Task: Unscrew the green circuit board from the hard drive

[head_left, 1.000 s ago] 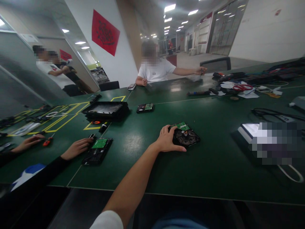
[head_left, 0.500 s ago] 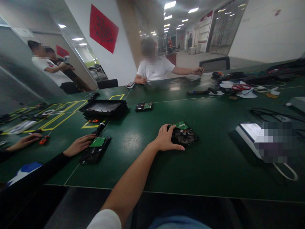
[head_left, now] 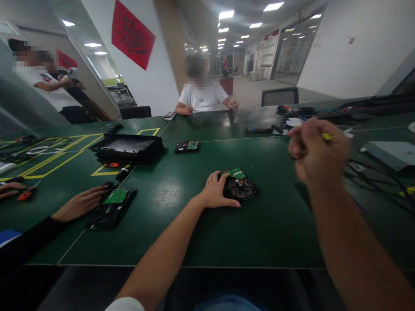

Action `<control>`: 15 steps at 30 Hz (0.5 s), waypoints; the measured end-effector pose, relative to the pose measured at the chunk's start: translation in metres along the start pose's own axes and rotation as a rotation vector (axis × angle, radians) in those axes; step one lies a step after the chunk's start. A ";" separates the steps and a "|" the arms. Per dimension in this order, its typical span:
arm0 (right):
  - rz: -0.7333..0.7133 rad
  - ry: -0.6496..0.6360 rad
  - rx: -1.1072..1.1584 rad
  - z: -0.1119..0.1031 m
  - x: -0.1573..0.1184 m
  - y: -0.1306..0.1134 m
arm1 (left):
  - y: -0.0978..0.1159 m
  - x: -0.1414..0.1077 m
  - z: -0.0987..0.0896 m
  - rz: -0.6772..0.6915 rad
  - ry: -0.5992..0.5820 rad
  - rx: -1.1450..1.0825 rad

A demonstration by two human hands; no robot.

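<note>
On the green table in the head view, a hard drive (head_left: 242, 188) lies with its green circuit board (head_left: 237, 173) at the far side. My left hand (head_left: 216, 190) grips its left side, fingers over the edge and thumb stretched along the front. My right hand (head_left: 320, 151) is raised above the table to the right of the drive, closed in a fist and blurred. A yellow-and-black tool handle (head_left: 326, 138) shows partly through the fist; the rest is hidden by the fingers.
A co-worker's hand (head_left: 82, 201) rests by another drive with a green board (head_left: 112, 211) at left. Beyond are a black tray (head_left: 126, 147), a smaller drive (head_left: 187, 146) and a seated person (head_left: 202, 97). Cables and a grey metal box (head_left: 391, 154) lie at right.
My right hand has come into view at right, closed on the yellow-and-black handle. My left hand stays on the hard drive. The view has turned slightly right. The seated person's outstretched arm has drawn in.
</note>
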State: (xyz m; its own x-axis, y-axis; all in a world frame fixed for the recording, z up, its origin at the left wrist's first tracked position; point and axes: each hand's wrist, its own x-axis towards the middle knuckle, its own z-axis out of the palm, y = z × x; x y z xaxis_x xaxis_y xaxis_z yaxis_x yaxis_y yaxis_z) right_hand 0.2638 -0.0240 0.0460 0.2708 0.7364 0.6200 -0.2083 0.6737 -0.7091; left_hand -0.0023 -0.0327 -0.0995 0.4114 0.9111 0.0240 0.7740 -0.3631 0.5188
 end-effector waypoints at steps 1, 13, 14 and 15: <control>0.046 0.026 0.030 0.002 0.001 0.012 | 0.000 0.000 0.001 -0.001 -0.002 0.007; 0.591 0.236 0.414 -0.054 -0.010 0.118 | -0.005 0.001 0.004 0.022 0.009 0.016; 0.618 0.220 0.428 -0.057 -0.010 0.120 | -0.005 0.001 0.004 0.023 0.007 0.017; 0.641 0.200 0.424 -0.059 -0.010 0.122 | -0.005 0.001 0.004 0.023 0.006 0.019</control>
State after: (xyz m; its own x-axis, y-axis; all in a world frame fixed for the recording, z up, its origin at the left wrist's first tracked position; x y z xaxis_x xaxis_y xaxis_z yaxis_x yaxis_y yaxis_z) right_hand 0.2908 0.0467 -0.0666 0.1324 0.9906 0.0337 -0.7100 0.1185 -0.6941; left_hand -0.0039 -0.0310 -0.1053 0.4264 0.9036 0.0409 0.7735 -0.3877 0.5013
